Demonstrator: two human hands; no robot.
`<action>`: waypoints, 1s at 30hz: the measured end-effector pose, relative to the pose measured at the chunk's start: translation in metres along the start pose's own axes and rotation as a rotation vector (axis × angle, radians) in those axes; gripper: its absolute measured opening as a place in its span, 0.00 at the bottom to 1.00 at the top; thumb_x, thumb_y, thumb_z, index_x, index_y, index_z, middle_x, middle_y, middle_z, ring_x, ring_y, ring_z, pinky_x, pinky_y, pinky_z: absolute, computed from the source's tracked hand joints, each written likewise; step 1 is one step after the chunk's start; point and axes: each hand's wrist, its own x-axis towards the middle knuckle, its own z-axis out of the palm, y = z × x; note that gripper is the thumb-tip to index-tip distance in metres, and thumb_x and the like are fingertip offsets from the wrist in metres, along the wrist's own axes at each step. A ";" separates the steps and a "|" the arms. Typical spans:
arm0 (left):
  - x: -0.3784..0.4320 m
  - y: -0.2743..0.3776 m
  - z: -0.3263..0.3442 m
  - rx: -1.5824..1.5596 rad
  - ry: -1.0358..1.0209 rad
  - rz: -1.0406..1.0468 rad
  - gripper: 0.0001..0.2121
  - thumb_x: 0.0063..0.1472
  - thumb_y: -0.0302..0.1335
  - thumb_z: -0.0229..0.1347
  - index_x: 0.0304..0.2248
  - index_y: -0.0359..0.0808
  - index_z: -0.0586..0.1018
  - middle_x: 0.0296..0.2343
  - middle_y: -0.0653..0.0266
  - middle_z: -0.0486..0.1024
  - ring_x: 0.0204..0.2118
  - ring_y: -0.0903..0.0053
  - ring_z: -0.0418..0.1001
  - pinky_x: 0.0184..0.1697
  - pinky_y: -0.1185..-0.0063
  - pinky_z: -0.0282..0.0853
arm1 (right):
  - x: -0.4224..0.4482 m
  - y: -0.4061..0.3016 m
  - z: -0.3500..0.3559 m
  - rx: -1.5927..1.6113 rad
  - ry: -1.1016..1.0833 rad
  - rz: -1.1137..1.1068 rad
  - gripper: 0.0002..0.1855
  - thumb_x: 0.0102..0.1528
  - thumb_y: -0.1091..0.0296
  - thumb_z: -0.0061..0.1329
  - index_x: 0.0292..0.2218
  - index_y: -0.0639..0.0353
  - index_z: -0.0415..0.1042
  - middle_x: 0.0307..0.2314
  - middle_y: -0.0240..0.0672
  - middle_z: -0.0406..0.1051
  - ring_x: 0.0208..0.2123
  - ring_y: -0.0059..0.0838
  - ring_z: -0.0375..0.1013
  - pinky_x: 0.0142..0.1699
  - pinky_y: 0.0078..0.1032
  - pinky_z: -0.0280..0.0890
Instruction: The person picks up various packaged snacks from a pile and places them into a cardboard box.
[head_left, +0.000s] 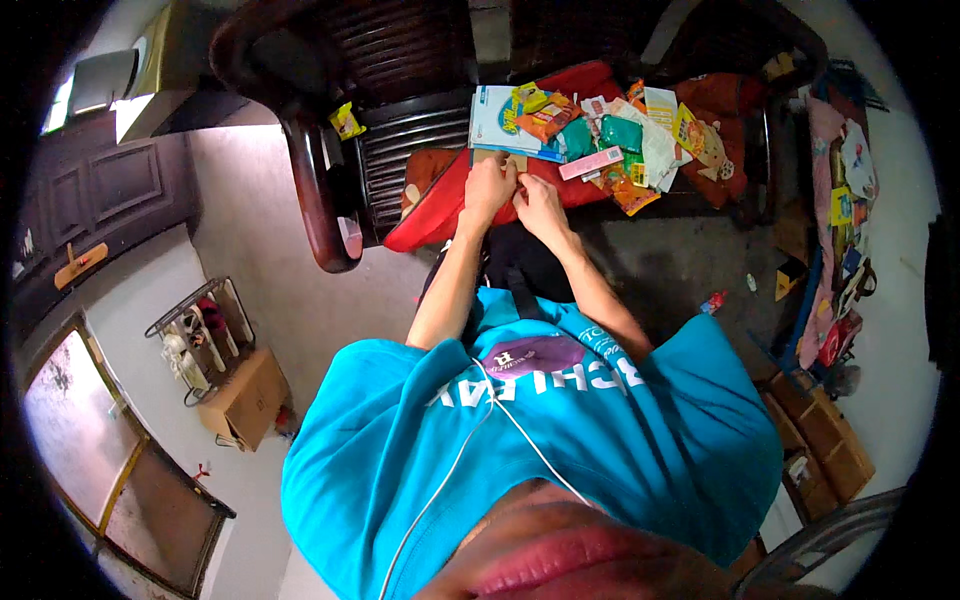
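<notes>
My left hand (489, 187) is over the edge of a red cushion (439, 210) on a dark wooden bench, its fingers curled on a small brown piece (518, 161) that looks like cardboard. Close beside it, my right hand (541, 206) has bent fingertips at the near edge of the same piece. The fingers hide part of their grip. Just beyond lies a white and blue book or booklet (491, 120). To the right are a pink narrow box (592, 163), green packets (621, 133) and an orange snack packet (551, 116).
A yellow packet (346, 121) lies on the bench slats near the curved wooden armrest (315, 195). White papers (660, 142) and a yellow-orange packet (696, 133) are at right. At the left wall, a metal rack (206, 330) stands on a cardboard box (247, 401). Small litter (714, 302) lies on the floor.
</notes>
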 end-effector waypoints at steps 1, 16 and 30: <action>0.005 0.003 0.000 -0.006 -0.027 -0.030 0.17 0.60 0.36 0.51 0.44 0.35 0.79 0.33 0.45 0.79 0.39 0.52 0.78 0.44 0.61 0.73 | 0.005 0.005 0.000 0.002 0.008 0.005 0.11 0.52 0.75 0.49 0.38 0.70 0.72 0.35 0.56 0.73 0.40 0.56 0.72 0.46 0.43 0.68; 0.052 -0.033 0.059 -0.101 -0.061 -0.034 0.15 0.60 0.32 0.50 0.44 0.34 0.79 0.32 0.43 0.79 0.36 0.49 0.78 0.41 0.61 0.73 | 0.060 0.066 0.022 0.033 0.215 0.003 0.09 0.55 0.73 0.52 0.37 0.67 0.72 0.32 0.49 0.75 0.35 0.47 0.76 0.41 0.38 0.70; 0.152 -0.092 0.166 -0.408 0.087 -0.095 0.13 0.62 0.29 0.52 0.38 0.26 0.79 0.29 0.46 0.79 0.31 0.60 0.79 0.37 0.71 0.73 | 0.159 0.161 0.024 0.041 0.140 0.116 0.11 0.55 0.70 0.50 0.38 0.66 0.74 0.32 0.52 0.76 0.37 0.54 0.75 0.41 0.40 0.70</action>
